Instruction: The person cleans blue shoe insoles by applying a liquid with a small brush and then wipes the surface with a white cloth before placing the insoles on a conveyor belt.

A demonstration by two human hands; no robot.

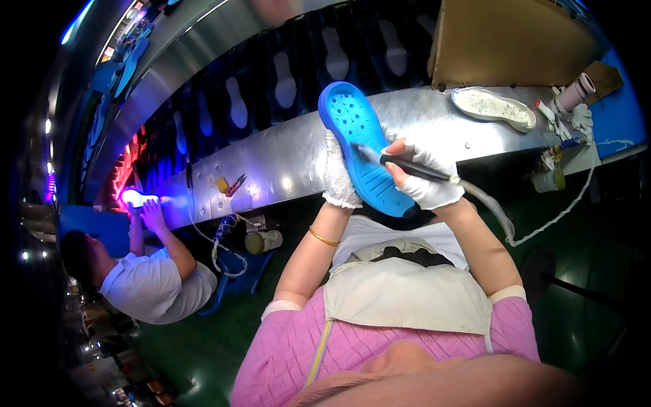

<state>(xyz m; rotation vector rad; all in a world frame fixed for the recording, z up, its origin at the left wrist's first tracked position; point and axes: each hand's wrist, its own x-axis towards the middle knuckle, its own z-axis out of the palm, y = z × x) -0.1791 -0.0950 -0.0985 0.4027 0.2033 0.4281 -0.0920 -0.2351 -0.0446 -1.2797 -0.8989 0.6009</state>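
A bright blue shoe sole (354, 122) is held up at a slant in front of me, its inner face with round holes and grooves toward me. My left hand (338, 173), in a white knit glove, grips the sole along its left edge. In my right hand (432, 182), whose white glove leaves the fingertips bare, is a black-handled brush (415, 168), held like a pen. The pale brush tip is at the sole's middle; whether it touches cannot be made out. From the handle's back end a whitish hose (489, 203) runs down to the right.
Behind the sole runs a metal ledge (285, 166), with a dark conveyor carrying several soles (283, 80) beyond it. A white sole (494, 108) lies on the right, near a cardboard sheet (508, 44) and a pink cup (578, 91). A co-worker (156, 281) sits left, hands at a lit sole.
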